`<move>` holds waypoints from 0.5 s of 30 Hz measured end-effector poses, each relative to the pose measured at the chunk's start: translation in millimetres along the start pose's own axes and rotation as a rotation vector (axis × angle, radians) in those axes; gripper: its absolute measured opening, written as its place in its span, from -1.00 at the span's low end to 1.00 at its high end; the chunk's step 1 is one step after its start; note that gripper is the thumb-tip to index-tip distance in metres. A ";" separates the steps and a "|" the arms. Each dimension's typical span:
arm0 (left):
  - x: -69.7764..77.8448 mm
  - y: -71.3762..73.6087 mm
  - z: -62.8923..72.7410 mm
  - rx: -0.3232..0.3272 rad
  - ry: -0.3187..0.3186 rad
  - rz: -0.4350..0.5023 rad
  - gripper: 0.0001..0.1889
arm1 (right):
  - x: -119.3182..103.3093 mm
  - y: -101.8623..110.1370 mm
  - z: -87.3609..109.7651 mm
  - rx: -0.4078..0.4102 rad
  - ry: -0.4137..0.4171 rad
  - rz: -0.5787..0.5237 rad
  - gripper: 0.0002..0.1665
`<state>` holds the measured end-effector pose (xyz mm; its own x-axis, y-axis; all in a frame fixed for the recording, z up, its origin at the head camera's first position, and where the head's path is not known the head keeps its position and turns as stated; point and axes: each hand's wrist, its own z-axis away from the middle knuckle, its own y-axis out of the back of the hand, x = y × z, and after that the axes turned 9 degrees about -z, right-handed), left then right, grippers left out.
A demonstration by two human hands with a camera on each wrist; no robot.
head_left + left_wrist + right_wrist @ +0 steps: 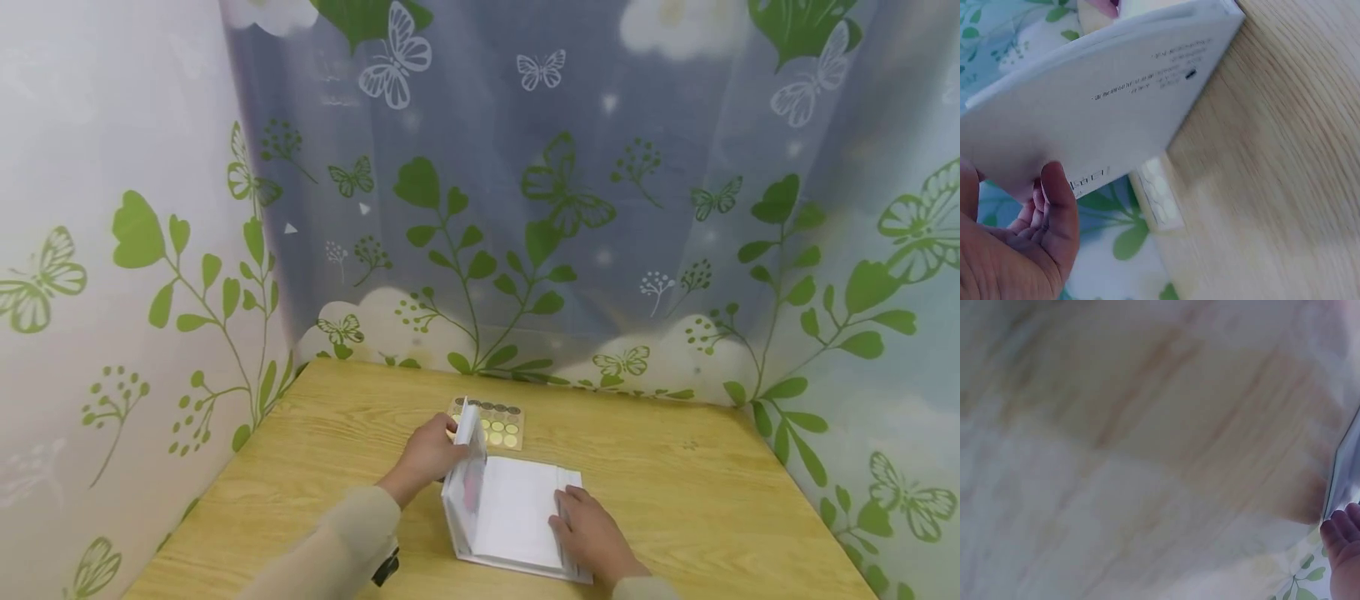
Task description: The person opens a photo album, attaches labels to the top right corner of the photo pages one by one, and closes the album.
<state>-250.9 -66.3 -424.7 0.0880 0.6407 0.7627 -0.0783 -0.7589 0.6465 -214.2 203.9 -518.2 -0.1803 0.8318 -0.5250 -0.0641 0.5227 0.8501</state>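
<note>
A white book (517,512) lies on the table in the head view, its left part raised nearly upright. My left hand (431,454) pinches the top edge of that raised part, thumb on the outer side. In the left wrist view, the plain back of the white cover (1085,106) carries small dark print, and the thumb (1057,187) presses near its corner. On the book's right edge rests my right hand (596,533), its fingers extended over the page. The right wrist view catches only the fingers (1335,540) beside the book's edge (1335,475).
Just behind the book, a sheet of round gold stickers (504,437) lies on the wooden table (675,492). Curtains (480,208) with green leaves and butterflies hang around the back and sides. A black piece (386,567) sits by the left sleeve.
</note>
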 end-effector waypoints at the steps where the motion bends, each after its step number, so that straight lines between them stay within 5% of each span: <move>1: 3.3 -2.8 0.3 -0.014 -0.011 0.002 -0.64 | 0.9 0.3 0.8 0.007 0.013 0.001 -0.45; 10: 25.5 -27.7 7.1 -0.093 -0.164 -0.020 -0.48 | 12.6 14.5 10.4 0.141 0.096 0.039 -0.53; 15: 30.6 -40.3 10.0 -0.134 -0.242 -0.019 -0.57 | 22.9 28.8 12.3 0.185 0.081 0.070 -0.50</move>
<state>-235.2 -17.3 -427.6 0.3238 0.5959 0.7349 -0.2036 -0.7146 0.6692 -208.1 240.3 -506.2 -0.2569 0.8535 -0.4534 0.1310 0.4956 0.8586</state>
